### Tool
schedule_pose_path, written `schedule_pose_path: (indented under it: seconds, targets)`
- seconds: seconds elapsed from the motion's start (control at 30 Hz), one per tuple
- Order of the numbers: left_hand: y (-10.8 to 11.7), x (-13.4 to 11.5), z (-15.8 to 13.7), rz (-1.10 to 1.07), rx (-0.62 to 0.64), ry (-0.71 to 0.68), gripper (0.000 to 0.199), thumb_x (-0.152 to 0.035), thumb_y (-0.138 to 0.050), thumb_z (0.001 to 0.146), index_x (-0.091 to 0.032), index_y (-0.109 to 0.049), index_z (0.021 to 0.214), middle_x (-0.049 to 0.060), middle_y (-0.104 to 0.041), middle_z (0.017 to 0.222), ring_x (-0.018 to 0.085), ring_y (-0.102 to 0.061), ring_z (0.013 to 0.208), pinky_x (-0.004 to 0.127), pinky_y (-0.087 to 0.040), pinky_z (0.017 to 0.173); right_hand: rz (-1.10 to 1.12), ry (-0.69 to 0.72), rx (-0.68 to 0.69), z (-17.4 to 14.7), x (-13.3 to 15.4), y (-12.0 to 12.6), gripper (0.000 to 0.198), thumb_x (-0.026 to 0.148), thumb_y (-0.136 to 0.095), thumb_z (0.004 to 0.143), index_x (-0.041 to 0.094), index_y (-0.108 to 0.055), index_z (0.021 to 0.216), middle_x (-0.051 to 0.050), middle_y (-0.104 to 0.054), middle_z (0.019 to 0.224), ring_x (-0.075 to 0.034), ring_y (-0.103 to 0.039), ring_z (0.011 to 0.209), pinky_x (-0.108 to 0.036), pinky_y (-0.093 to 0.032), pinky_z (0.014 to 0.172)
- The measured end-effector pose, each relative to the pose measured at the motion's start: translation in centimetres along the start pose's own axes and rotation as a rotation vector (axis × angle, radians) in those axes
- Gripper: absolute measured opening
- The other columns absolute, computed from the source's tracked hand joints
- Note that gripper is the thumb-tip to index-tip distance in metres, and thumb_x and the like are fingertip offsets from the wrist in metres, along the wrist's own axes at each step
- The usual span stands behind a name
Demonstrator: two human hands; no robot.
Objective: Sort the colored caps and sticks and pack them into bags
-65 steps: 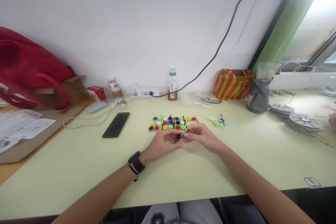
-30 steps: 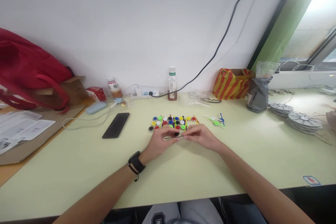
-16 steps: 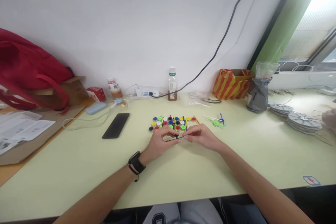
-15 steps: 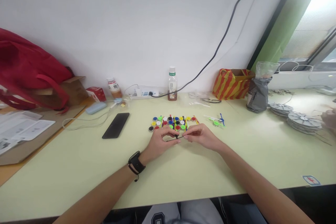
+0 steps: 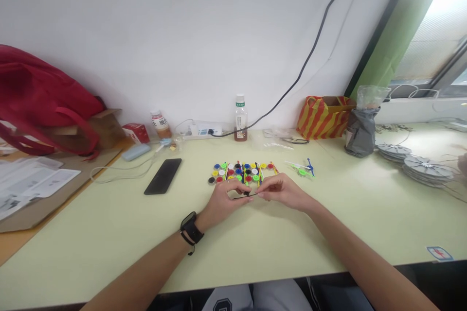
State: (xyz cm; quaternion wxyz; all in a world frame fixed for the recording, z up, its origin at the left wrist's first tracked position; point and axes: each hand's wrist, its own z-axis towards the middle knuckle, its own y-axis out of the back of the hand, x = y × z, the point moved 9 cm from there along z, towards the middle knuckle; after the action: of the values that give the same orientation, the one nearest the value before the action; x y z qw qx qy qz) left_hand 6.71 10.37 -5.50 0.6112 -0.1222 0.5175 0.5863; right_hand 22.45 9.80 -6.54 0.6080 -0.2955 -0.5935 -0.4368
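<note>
Between my two hands is a thin black stick-like piece (image 5: 251,195) with a small dark knob near its middle. My left hand (image 5: 226,200), with a black watch on the wrist, pinches it between thumb and fingers. The fingertips of my right hand (image 5: 280,191) close on its right end. Just beyond my fingers lie several small round coloured pieces (image 5: 219,179) in rows, with thin coloured sticks among them. To the right rests a small group of blue, green and white plastic parts (image 5: 303,169).
A black phone (image 5: 163,176) lies to the left. Along the wall stand a bottle (image 5: 241,119), a power strip (image 5: 206,129), a striped bag (image 5: 323,117) and a grey bag (image 5: 360,132). Stacked grey discs (image 5: 426,170) sit at right. A red backpack (image 5: 47,99) occupies the left.
The view has shifted slightly, moving everything a little right and down in the picture. Both hands keep the same pinch on the black piece.
</note>
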Motion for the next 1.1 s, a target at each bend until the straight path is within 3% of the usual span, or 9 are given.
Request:
schedule_pose_path:
  seconds: [0.27, 0.63, 0.77, 0.9, 1.1]
  targets:
    - [-0.3, -0.2, 0.0, -0.007, 0.05, 0.004, 0.022, -0.035, -0.084, 0.081, -0.017, -0.077, 0.093, 0.006, -0.074, 0.086, 0.019, -0.067, 0.081, 0.032, -0.052, 0.077, 0.052, -0.081, -0.002, 0.1, -0.9, 0.0, 0.022, 0.035, -0.078, 0.081, 0.018, -0.076, 0.097, -0.002, -0.067, 0.078, -0.015, -0.059, 0.069, -0.029, -0.048, 0.064]
    - [-1.4, 0.6, -0.2, -0.146, 0.142, 0.102, 0.02, -0.033, -0.079, 0.085, -0.015, -0.073, 0.09, 0.006, -0.071, 0.087, 0.018, -0.066, 0.08, 0.032, -0.054, 0.079, 0.091, -0.042, -0.041, 0.2, -0.8, -0.5, 0.02, 0.033, -0.077, 0.083, 0.018, -0.072, 0.096, -0.001, -0.061, 0.079, -0.014, -0.055, 0.074, -0.028, -0.043, 0.067]
    - [-1.4, 0.7, -0.2, -0.25, 0.105, 0.146, 0.022, -0.033, -0.081, 0.084, -0.015, -0.071, 0.093, 0.008, -0.07, 0.095, 0.018, -0.066, 0.086, 0.033, -0.056, 0.083, 0.081, 0.008, -0.065, 0.4, -0.6, 0.0, 0.02, 0.035, -0.076, 0.086, 0.018, -0.071, 0.094, -0.001, -0.062, 0.08, -0.014, -0.055, 0.072, -0.029, -0.044, 0.068]
    - [-2.0, 0.5, -0.3, -0.408, 0.159, 0.192, 0.022, -0.034, -0.076, 0.089, -0.016, -0.073, 0.1, 0.011, -0.071, 0.111, 0.021, -0.068, 0.098, 0.034, -0.057, 0.087, 0.062, 0.059, -0.093, 0.4, -0.3, 0.6, 0.021, 0.038, -0.075, 0.088, 0.019, -0.071, 0.095, -0.003, -0.064, 0.083, -0.014, -0.056, 0.072, -0.03, -0.047, 0.07]
    - [-1.9, 1.9, -0.3, -0.498, 0.122, 0.286, 0.032, -0.034, -0.081, 0.085, -0.018, -0.073, 0.112, 0.009, -0.072, 0.106, 0.02, -0.07, 0.098, 0.035, -0.058, 0.093, -0.051, 0.11, -0.222, 0.2, 0.1, 1.9, 0.036, 0.044, -0.071, 0.089, 0.024, -0.066, 0.119, -0.005, -0.064, 0.102, -0.016, -0.061, 0.074, -0.032, -0.052, 0.069]
